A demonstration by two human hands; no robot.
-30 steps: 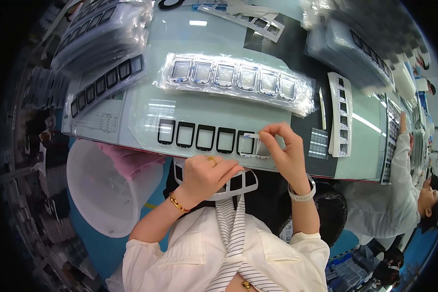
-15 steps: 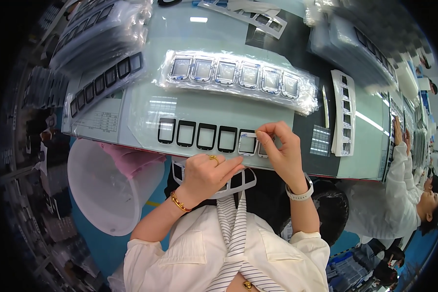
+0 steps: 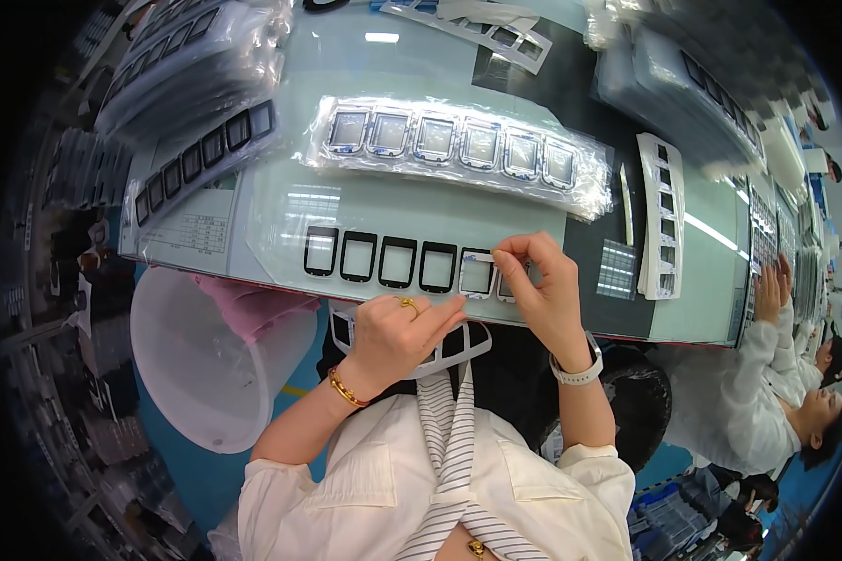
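Note:
Several black rounded frames (image 3: 398, 262) lie in a row along the table's near edge. Beside their right end is a white-faced frame (image 3: 477, 274), and another white-faced one (image 3: 506, 288) lies partly under my right hand (image 3: 541, 280). That hand's thumb and index finger pinch at the white-faced frame's upper right corner. My left hand (image 3: 395, 337) has its fingers curled together, the index fingertip at that frame's lower edge; whatever its other fingers hold is hidden. Below the left hand is a white strip with cut-out windows (image 3: 458, 350), partly covered.
Beyond the row, clear plastic trays (image 3: 571, 199) hold several frames. Stacked trays stand at the far left (image 3: 196, 84) and far right (image 3: 683, 103). A white cut-out strip (image 3: 662, 215) lies rightward. A white bin (image 3: 196, 374) stands lower left; a co-worker (image 3: 767, 402) works at right.
My hands stay nearly in place, with the left fingertips drawn back very slightly. At the right, the co-worker's hands and head have shifted.

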